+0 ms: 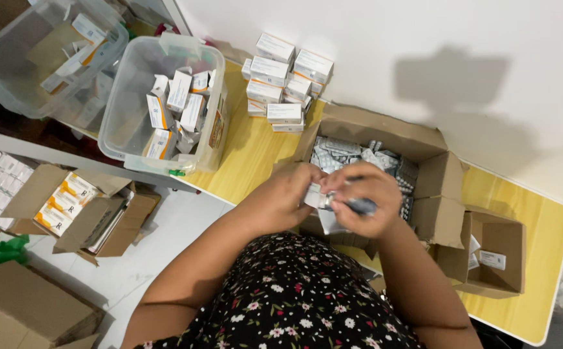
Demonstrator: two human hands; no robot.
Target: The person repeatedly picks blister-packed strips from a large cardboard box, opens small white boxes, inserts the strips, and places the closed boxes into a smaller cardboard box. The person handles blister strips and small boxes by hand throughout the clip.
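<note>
Blister strips (323, 200), silvery and bunched in a small stack, sit pinched between both my hands above the open cardboard box (385, 136) that holds a loose heap of the same foil packs. My left hand (281, 197) curls shut around the stack's near end; my right hand (365, 197) closes over the far end, seemingly squaring the edges. Stacked white cartons (281, 81) wait on the yellow table (249, 155).

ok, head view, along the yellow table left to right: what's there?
Clear plastic bin of small cartons → stack of white cartons → open cardboard box of blister strips, with the left hand and right hand on a strip in front of it → small open cardboard box.
</note>
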